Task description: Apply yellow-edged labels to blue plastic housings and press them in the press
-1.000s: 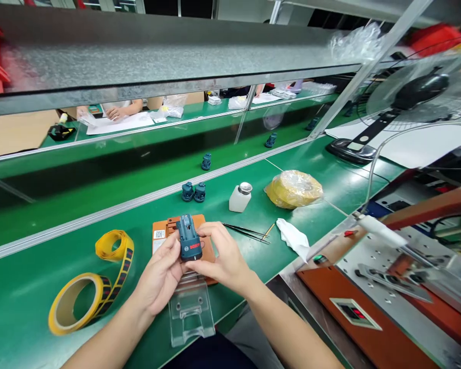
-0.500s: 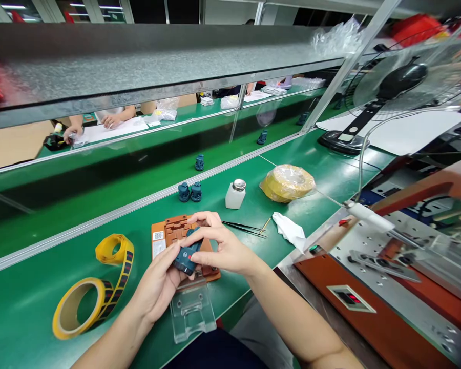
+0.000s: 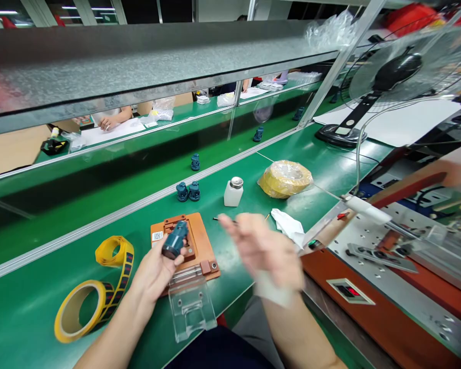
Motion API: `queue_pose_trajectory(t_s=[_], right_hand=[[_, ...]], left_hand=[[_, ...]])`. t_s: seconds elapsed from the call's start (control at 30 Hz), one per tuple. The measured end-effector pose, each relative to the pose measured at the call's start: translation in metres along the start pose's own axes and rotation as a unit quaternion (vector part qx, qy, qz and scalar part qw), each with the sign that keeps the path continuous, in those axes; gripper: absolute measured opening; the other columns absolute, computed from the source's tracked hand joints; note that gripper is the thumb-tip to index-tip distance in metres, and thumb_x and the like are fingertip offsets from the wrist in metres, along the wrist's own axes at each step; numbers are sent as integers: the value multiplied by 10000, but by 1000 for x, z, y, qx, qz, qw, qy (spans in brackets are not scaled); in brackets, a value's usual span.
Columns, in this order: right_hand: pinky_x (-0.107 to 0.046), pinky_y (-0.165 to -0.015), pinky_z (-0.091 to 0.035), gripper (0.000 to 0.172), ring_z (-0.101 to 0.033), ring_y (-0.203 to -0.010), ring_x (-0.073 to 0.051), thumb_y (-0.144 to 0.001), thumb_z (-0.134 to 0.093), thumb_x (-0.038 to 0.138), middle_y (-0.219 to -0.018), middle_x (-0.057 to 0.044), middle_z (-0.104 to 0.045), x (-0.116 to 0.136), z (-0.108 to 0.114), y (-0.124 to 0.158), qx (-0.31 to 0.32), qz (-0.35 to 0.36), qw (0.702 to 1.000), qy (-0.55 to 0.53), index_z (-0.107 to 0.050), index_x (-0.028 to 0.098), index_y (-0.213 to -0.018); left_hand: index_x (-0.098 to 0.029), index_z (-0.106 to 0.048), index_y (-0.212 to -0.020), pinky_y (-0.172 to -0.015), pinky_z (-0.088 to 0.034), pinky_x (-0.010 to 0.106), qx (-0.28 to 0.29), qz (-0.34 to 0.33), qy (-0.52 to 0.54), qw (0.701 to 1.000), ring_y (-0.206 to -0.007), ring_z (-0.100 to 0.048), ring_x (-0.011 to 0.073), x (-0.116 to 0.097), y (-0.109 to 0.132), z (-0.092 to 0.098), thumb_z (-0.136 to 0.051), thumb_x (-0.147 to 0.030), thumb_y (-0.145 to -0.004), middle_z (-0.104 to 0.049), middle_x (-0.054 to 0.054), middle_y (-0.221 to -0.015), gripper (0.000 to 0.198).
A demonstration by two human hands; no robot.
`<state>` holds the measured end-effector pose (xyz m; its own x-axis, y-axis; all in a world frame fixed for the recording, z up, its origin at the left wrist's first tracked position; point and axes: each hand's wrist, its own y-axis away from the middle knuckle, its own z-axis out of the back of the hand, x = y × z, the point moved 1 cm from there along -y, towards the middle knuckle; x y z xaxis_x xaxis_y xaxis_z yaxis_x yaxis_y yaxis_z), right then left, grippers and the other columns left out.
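My left hand grips a small dark blue plastic part and holds it over the orange fixture block on the green bench. To the right of the fixture my right hand hangs in the air, smeared by motion. Its fingers look spread, with nothing visible in them. A clear plastic cover lies hinged down at the fixture's near edge.
A yellow tape roll lies at the left. Two blue parts, a white dispenser bottle, tweezers, a white cloth and bagged yellow tape sit behind. A machine bed and a fan stand on the right. Another person's hands work across the conveyor.
My right hand has let go of the blue part and swung right, away from the fixture. My left hand alone now holds the part, turned on its side.
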<state>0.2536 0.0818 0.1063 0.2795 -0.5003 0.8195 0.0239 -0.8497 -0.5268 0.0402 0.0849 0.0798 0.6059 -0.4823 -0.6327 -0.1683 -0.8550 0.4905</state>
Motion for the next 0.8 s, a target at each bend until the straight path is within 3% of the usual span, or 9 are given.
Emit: queue_pose_trajectory(t_s=[0.07, 0.1, 0.17, 0.27, 0.33, 0.47, 0.67, 0.8], right_hand=[[-655, -1028, -488, 488, -580, -1057, -281, -833, -601, 765, -873, -46, -491, 8, 15, -4, -57, -29, 998, -21, -554, 297, -704], [-651, -980, -520, 391, -603, -1053, -271, -863, -637, 691, -901, -35, -518, 8, 19, -7, -48, -62, 996, -37, -565, 313, -789], [-598, -910, -576, 227, -649, -973, -227, -908, -687, 523, -924, -5, -555, 0, 17, -9, 22, -137, 987, -80, -579, 347, -1001], [-480, -879, -615, 284, -651, -857, -160, -973, -637, 390, -909, 5, -549, -18, 3, -7, 110, -186, 971, -103, -594, 322, -1245], [-437, -891, -623, 276, -622, -911, -159, -971, -637, 373, -975, -21, -538, -25, -5, -3, 119, -177, 973, -87, -649, 277, -1230], [-428, -951, -613, 193, -554, -1147, -209, -913, -715, 368, -1174, -66, -528, -27, -10, -2, 80, -162, 980, -79, -680, 228, -1041], [-413, -893, -639, 228, -544, -889, -140, -876, -754, 360, -979, -1, -515, -31, -13, -2, 31, -202, 973, -112, -588, 236, -973], [-367, -875, -618, 215, -531, -891, -147, -866, -763, 326, -960, -1, -522, -33, -8, -1, 35, -170, 983, -53, -618, 238, -998]], left_hand=[[-72, -673, -1001, -490, -513, 211, -19, -28, 3, 999, -663, -667, 160, -3, -5, 6, -510, -194, -1000, -707, 144, -903, 204], [-77, -676, -1016, -502, -516, 215, -17, -49, 1, 999, -681, -667, 161, -3, -6, 7, -503, -216, -1008, -708, 142, -921, 222], [-94, -686, -1055, -558, -546, 236, -6, -107, -22, 994, -734, -672, 171, -4, -4, 5, -539, -292, -1004, -713, 135, -951, 252], [-151, -694, -1169, -664, -581, 266, -9, -183, -84, 980, -829, -681, 191, -2, 1, -3, -636, -392, -953, -726, 108, -1007, 328], [-199, -686, -1236, -732, -592, 292, -14, -191, -108, 976, -906, -685, 207, 0, 2, -6, -665, -412, -931, -722, 100, -1109, 373], [-230, -709, -1213, -780, -598, 330, -13, -182, -93, 979, -963, -685, 221, 1, 0, -8, -704, -398, -902, -681, 92, -1238, 353], [-196, -737, -1145, -640, -571, 256, -7, -181, -88, 980, -901, -685, 202, 1, -5, -7, -756, -393, -856, -654, 95, -1221, 351], [-249, -705, -1216, -776, -591, 273, -24, -161, -93, 982, -1017, -677, 211, 4, -8, -6, -754, -380, -866, -629, 80, -1333, 377]])
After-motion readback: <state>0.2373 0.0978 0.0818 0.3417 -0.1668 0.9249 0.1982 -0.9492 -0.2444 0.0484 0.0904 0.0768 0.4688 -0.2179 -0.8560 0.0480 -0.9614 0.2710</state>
